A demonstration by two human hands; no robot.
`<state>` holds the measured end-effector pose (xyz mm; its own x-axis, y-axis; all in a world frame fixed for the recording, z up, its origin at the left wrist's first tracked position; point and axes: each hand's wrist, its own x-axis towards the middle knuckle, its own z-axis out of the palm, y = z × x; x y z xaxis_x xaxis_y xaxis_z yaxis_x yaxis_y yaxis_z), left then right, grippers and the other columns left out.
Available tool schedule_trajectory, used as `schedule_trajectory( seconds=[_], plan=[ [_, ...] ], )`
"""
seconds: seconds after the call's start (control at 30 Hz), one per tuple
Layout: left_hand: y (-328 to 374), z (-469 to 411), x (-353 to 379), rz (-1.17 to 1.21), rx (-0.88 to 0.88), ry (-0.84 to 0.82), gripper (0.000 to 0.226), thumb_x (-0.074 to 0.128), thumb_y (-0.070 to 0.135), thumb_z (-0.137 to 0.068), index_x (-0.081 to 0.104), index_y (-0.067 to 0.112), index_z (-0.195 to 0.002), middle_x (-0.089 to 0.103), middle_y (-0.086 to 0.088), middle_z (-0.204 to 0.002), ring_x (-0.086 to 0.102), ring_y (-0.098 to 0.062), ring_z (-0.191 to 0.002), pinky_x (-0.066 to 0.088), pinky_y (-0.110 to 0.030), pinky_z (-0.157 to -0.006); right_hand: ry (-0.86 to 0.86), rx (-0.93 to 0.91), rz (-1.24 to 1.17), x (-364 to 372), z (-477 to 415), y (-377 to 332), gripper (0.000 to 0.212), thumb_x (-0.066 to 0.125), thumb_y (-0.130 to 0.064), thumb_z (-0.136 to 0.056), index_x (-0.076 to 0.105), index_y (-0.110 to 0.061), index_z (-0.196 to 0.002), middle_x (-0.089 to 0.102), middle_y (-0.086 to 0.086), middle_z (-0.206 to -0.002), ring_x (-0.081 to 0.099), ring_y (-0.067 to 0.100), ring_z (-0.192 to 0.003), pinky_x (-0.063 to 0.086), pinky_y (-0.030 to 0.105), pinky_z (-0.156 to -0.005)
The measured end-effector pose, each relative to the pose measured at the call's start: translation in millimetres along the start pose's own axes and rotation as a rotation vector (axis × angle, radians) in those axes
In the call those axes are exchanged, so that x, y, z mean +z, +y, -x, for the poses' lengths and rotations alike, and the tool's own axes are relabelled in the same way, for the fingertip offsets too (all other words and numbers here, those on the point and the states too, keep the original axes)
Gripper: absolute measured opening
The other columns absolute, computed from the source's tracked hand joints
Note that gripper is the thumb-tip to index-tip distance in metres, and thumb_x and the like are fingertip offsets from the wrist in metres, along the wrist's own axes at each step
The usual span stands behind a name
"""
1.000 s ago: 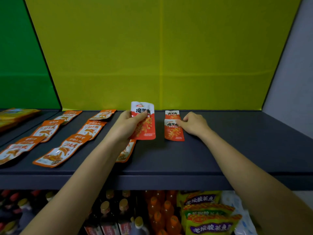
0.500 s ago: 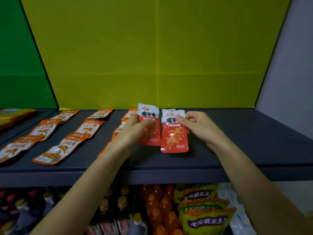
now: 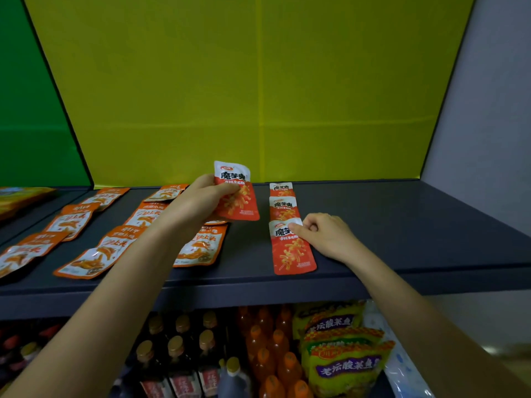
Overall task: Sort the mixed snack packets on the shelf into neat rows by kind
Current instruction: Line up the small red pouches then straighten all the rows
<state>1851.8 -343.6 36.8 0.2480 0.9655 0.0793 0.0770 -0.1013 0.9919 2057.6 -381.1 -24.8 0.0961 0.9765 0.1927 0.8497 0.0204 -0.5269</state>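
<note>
My left hand [image 3: 198,201] grips a red-and-white snack packet [image 3: 238,196] and holds it upright above the dark shelf [image 3: 402,225]. To its right three matching red packets lie in a column: a far one [image 3: 281,189], a middle one [image 3: 284,208] and a near one [image 3: 293,251]. My right hand [image 3: 324,235] pinches the top right corner of the near packet, which lies flat by the shelf's front edge. Several orange packets [image 3: 115,245] lie in rows on the left half of the shelf, one [image 3: 201,245] just under my left forearm.
A yellow back panel [image 3: 258,96] closes the shelf behind, with a green panel [image 3: 28,110] at left and a grey side wall [image 3: 488,124] at right. Below the shelf stand dark bottles [image 3: 178,366], orange bottles [image 3: 273,349] and yellow-purple bags [image 3: 344,357].
My right hand has brought its red packet down and laid it flat as the nearest of the column. My left hand has lifted its packet slightly and still holds it.
</note>
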Motion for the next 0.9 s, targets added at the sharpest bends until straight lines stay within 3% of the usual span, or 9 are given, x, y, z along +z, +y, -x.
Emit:
schedule_trajectory(
  seconds=[0.13,0.23,0.4,0.57,0.67,0.73,0.83,0.9],
  plan=[
    [-2,-2,1,-0.065,0.017,-0.040,0.002,0.059,0.014,-0.088,0.058,0.016,-0.090,0.067,-0.001,-0.083,0.064,-0.007,-0.064,0.054,-0.017,-0.057,0.065,-0.004,0.075,3,1,2,0.041,0.049,-0.052,-0.088,0.048,-0.020,-0.064,0.045,-0.010,-0.070,0.046,0.008,-0.069,0.031,0.023,-0.055],
    [-2,-4,9,-0.087,0.042,-0.079,0.006,0.063,0.012,-0.085,0.061,0.015,-0.089,0.068,-0.003,-0.085,0.066,-0.003,-0.058,0.055,-0.018,-0.062,0.099,-0.010,0.079,5,0,5,0.041,0.051,-0.054,-0.087,0.054,-0.016,-0.070,0.051,-0.004,-0.081,0.048,0.012,-0.078,0.033,0.026,-0.068],
    [-1,-23,34,-0.145,0.038,-0.106,0.009,0.068,0.008,-0.081,0.062,0.011,-0.087,0.070,0.007,-0.056,0.064,0.001,-0.047,0.054,-0.014,-0.050,0.183,-0.047,0.059,-7,4,20,0.036,0.054,-0.052,-0.085,0.051,-0.021,-0.068,0.044,-0.010,-0.073,0.049,0.013,-0.075,0.034,0.027,-0.068],
    [-3,-59,75,-0.248,-0.049,-0.130,0.028,0.071,0.015,-0.078,0.064,0.003,-0.102,0.069,-0.009,-0.088,0.064,-0.009,-0.063,0.055,-0.022,-0.066,0.217,-0.043,0.102,-49,12,64,0.024,0.056,-0.049,-0.085,0.054,-0.028,-0.073,0.054,-0.011,-0.080,0.054,0.011,-0.078,0.036,0.025,-0.066],
    [-3,-80,111,-0.254,-0.112,-0.134,0.010,0.070,0.011,-0.080,0.063,0.006,-0.086,0.069,-0.001,-0.068,0.062,-0.004,-0.048,0.053,-0.014,-0.048,0.188,-0.011,0.112,-75,10,96,0.020,0.057,-0.046,-0.086,0.058,-0.027,-0.078,0.058,-0.012,-0.080,0.056,0.011,-0.081,0.041,0.027,-0.068],
    [-7,-97,132,-0.253,-0.139,-0.143,0.012,0.069,0.008,-0.080,0.059,0.011,-0.076,0.066,0.004,-0.056,0.059,0.001,-0.038,0.051,-0.014,-0.043,0.162,-0.001,0.114,-87,9,113,0.018,0.058,-0.044,-0.085,0.060,-0.027,-0.079,0.060,-0.012,-0.078,0.058,0.011,-0.081,0.046,0.029,-0.071],
    [-16,-120,160,-0.278,-0.151,-0.127,0.016,0.069,0.003,-0.080,0.056,0.009,-0.072,0.065,-0.002,-0.062,0.058,-0.001,-0.037,0.050,-0.014,-0.041,0.146,-0.022,0.147,-98,5,129,0.015,0.058,-0.043,-0.085,0.061,-0.029,-0.080,0.062,-0.013,-0.077,0.060,0.010,-0.079,0.048,0.029,-0.070],
    [-21,-132,178,-0.307,-0.149,-0.082,0.017,0.072,0.004,-0.077,0.056,0.006,-0.071,0.065,-0.009,-0.079,0.059,-0.006,-0.042,0.049,-0.013,-0.039,0.161,-0.035,0.166,-106,3,137,0.014,0.058,-0.044,-0.085,0.062,-0.030,-0.081,0.063,-0.013,-0.078,0.060,0.007,-0.079,0.047,0.028,-0.067]
  ],
)
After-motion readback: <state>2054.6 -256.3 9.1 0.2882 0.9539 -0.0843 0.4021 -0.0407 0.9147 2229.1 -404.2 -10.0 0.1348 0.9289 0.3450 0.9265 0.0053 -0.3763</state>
